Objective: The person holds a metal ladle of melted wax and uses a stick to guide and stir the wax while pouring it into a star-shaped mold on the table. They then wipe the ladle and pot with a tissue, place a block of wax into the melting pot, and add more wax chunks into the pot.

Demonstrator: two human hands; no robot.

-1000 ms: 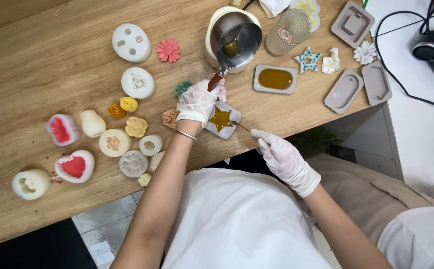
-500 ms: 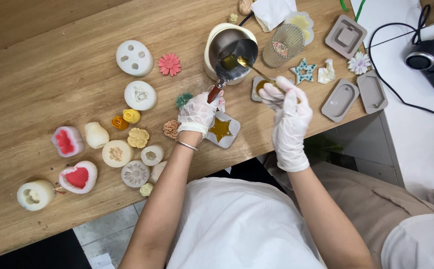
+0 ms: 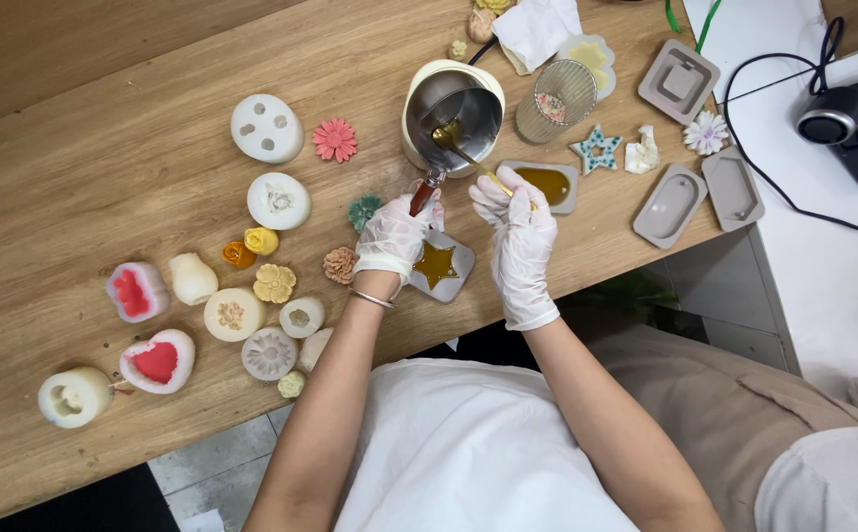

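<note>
At the centre of the frame, the gloved left hand is wrapped tight around the red handle of a steel melting pot. The gloved right hand pinches a thin stick dipping into its amber liquid, above the star mould.

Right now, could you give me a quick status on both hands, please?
Left hand grips pot handle. Right hand holds stick in pot. Star mould below hands, filled.
</note>
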